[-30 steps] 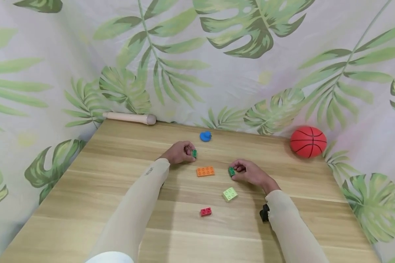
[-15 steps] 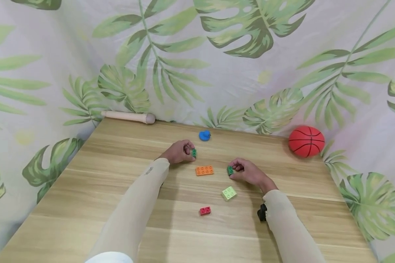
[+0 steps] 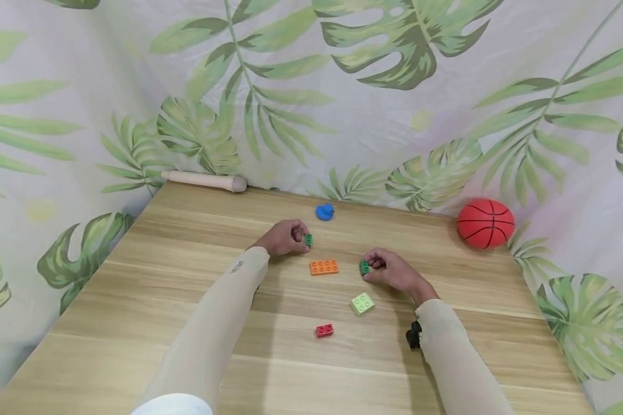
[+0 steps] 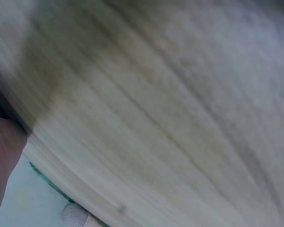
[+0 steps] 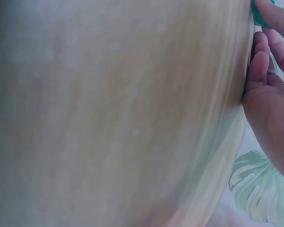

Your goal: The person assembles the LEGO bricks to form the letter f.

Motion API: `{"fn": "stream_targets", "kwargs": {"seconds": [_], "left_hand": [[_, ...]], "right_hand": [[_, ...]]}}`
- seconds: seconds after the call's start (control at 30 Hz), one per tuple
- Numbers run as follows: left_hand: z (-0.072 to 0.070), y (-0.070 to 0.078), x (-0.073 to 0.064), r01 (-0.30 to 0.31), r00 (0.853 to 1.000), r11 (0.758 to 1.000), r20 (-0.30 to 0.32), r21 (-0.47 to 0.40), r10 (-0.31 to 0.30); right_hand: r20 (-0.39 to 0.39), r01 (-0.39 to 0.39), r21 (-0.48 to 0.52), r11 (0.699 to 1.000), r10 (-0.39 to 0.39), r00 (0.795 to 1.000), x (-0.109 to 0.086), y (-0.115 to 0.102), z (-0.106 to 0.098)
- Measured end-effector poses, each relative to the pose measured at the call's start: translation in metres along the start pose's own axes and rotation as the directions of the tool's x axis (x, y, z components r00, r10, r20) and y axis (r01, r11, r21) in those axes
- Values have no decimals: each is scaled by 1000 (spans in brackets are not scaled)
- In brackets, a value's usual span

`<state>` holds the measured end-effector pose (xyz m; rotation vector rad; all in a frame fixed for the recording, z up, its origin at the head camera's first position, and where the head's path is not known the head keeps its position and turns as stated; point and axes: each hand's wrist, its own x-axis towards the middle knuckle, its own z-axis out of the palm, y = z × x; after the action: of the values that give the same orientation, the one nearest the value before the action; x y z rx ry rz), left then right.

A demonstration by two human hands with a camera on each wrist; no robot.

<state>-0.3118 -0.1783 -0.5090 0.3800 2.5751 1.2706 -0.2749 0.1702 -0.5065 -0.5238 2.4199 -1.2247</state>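
In the head view my left hand point(image 3: 286, 237) pinches a small green toy brick point(image 3: 308, 240) between thumb and fingers, left of the blue duck's front side. My right hand point(image 3: 393, 271) pinches a second green brick point(image 3: 364, 267) in the same way. Between the two hands lies an orange brick point(image 3: 324, 267) with two rows of studs. Nearer the body are a pale yellow-green brick point(image 3: 362, 303) and a small red brick point(image 3: 324, 330). The right wrist view catches the fingers point(image 5: 274, 19) on a green brick point(image 5: 261, 14); the left wrist view shows only part of the hand point(image 4: 4, 151).
A blue toy duck point(image 3: 325, 211) sits behind the bricks on the wooden table point(image 3: 150, 288). At the back left lies a pale microphone-shaped object point(image 3: 205, 180). A red ball with black lines point(image 3: 485, 223) stands at the back right. Leaf-patterned cloth point(image 3: 363, 127) hangs behind.
The right hand has shifted very slightly left with its green brick. The left hand keeps its grip, and the other bricks lie where they were; the head view moves a little.
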Motion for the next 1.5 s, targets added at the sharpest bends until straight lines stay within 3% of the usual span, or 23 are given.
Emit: {"fn": "stream_targets", "kwargs": {"seconds": [0.5, 0.73, 1.03, 1.33, 1.5], "left_hand": [[0, -3, 1, 14, 1000, 1000, 1, -3, -14], [-1, -8, -4, 20, 1000, 1000, 2, -8, -20], [-2, -3, -5, 8, 1000, 1000, 1, -13, -8], [-2, -6, -4, 12, 1000, 1000, -3, -14, -12], [-4, -4, -5, 7, 1000, 1000, 0, -22, -7]], "right_hand": [[-25, -35, 31, 999, 36, 999, 2, -3, 4], [-46, -67, 72, 995, 71, 996, 11, -10, 19], [-33, -36, 113, 993, 40, 999, 37, -29, 34], [-23, -20, 62, 998, 21, 1000, 67, -48, 43], [-35, -9, 128, 992, 14, 999, 84, -61, 54]]}}
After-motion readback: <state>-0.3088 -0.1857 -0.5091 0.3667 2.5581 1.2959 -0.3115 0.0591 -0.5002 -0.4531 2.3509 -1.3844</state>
